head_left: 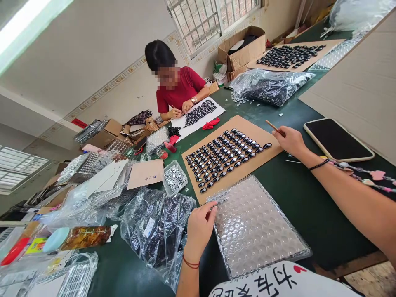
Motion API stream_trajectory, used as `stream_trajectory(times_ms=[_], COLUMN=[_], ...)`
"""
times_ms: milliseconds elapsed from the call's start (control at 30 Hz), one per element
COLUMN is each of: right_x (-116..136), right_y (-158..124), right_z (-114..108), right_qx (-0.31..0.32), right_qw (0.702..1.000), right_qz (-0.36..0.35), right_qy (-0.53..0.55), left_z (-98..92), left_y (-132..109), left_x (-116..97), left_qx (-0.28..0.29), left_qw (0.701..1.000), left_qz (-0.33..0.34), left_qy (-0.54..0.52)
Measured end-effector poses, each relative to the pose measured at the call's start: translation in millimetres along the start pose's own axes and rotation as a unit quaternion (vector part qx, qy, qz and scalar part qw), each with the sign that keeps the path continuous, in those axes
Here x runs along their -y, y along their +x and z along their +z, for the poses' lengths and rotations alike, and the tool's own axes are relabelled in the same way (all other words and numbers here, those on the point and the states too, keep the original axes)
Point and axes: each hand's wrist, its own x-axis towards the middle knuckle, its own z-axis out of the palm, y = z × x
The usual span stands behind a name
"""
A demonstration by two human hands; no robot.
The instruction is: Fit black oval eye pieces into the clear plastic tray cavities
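Note:
My right hand [291,142] is closed around a thin wooden stick [274,127], held over the right edge of a brown cardboard sheet [201,154]. Rows of small glossy black oval pieces [230,152] with pale shiny spots lie on that sheet. My left hand [201,227] is at the upper left corner of a clear plastic tray [260,231] with round dimples. Its thumb and forefinger are pinched together beside some small clear round pieces [221,198] in that corner; what they hold is too small to make out.
A small tub of silvery discs [175,178] stands left of the sheet. A plastic bag with dark contents [151,227] lies near my left arm. A phone [338,139] rests at right. Across the table, a person in red [182,88] works over a white sheet [216,108] of black pieces.

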Motion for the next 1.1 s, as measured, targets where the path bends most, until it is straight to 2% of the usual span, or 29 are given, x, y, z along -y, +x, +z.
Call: stream_trajectory(times_ms=[67,100,233,300,467,567,633,733,900,967,1100], right_x=[4,5,12,14,23,39,57,90,136,146,154], right_y=[-3,-4,-12,-16,-20,-25,-34,-61,-118,-130,-135], right_z=[-3,-3,3,9,10,4,1,0,-6,-6,4], right_qx=[-0.035,-0.044,-0.029,-0.007,-0.031,-0.029,0.018,0.135,0.334,0.366,0.351], right_qw=[0.999,0.999,0.997,0.995,0.989,0.981,0.973,0.954,0.891,0.885,0.903], right_qz=[0.013,0.012,-0.019,-0.041,-0.049,-0.05,-0.063,-0.095,-0.165,-0.202,-0.224], right_qy=[0.018,0.025,0.073,0.088,0.134,0.185,0.221,0.251,0.259,0.206,0.105], left_z=[5.0,8.5,27.0,36.4,51.1,53.4,53.7,54.4,55.2,54.1,48.8], left_y=[1,1,5,8,13,14,15,14,12,10,4], left_x=[6,10,28,37,48,50,50,50,43,39,27], left_qx=[-0.024,-0.054,-0.247,-0.299,-0.292,-0.306,-0.322,-0.324,-0.309,-0.305,-0.296], left_qw=[1.0,0.998,0.966,0.95,0.952,0.948,0.942,0.941,0.942,0.941,0.939], left_qz=[0.006,0.01,0.009,0.001,-0.006,0.009,0.013,0.019,0.04,0.052,0.084], left_qy=[-0.014,-0.025,-0.077,-0.086,-0.091,-0.088,-0.088,-0.1,-0.124,-0.135,-0.152])
